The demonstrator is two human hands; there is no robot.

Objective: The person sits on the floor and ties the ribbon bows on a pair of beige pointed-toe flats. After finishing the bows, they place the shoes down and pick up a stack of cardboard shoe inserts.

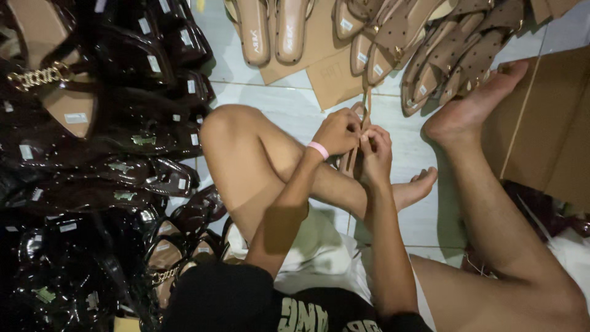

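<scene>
the floor (289, 107) is pale tile, and a person sits on it with bare legs spread. the biggest mass is the black heap (92, 172) of glossy dark sandals, which fills the whole left edge of the floor from far to near. a sheet of cardboard (553, 129) lies along the right edge, under the far foot. at the far edge there are flat tan soles (270, 31) on a smaller card, and beside them, toward the far right corner, a bunch of dotted tan sandals (448, 55).

between the knees, about in the middle of the floor, both hands meet on one tan strap (364, 104). it is thin and long, and its long axis runs almost straight away from the person, from the hands toward the far edge. its far end stands free above the fingers; the near part goes down between the two hands, where some tan piece (349, 161) shows below them, but i cannot tell its shape.

the left hand (338, 130), with a pink band (318, 149) on the wrist, comes across from the left and its fingers are closed on the strap. the right hand (376, 150) comes up from below, just beside and touching the left one, fingers curled together and pinched on the same strap a little lower. both hands are equally near; the free part of the strap lies beyond the fingertips, on the far side.
</scene>
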